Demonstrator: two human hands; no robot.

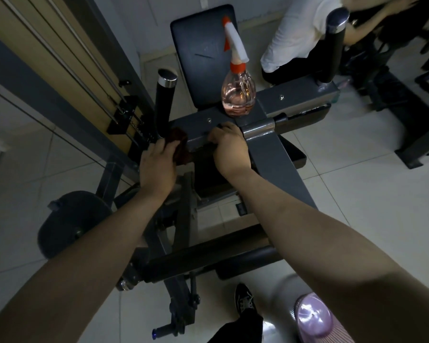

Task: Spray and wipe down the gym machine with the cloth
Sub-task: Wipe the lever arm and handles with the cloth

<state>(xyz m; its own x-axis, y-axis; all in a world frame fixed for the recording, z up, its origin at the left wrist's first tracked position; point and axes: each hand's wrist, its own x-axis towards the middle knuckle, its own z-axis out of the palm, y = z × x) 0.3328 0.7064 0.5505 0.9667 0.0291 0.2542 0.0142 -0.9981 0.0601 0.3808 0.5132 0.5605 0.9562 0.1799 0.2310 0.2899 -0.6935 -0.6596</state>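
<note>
the left hand (156,164) holds the dark cloth (180,144) bunched against the gray bar (198,125). the right hand (229,151) curls over the bar's edge. the cloth looks soft and floppy, so grab a bunch. the spray bottle (238,95) stands on the bar.

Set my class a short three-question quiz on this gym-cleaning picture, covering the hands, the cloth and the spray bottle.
1. True or false: the right hand holds the spray bottle.
2. The left hand holds: A) a dark red cloth; B) a sponge; C) nothing.
3. Fill in: the spray bottle stands upright on the grey ____.

Key
1. False; it grips the grey crossbar.
2. A.
3. crossbar.
</note>
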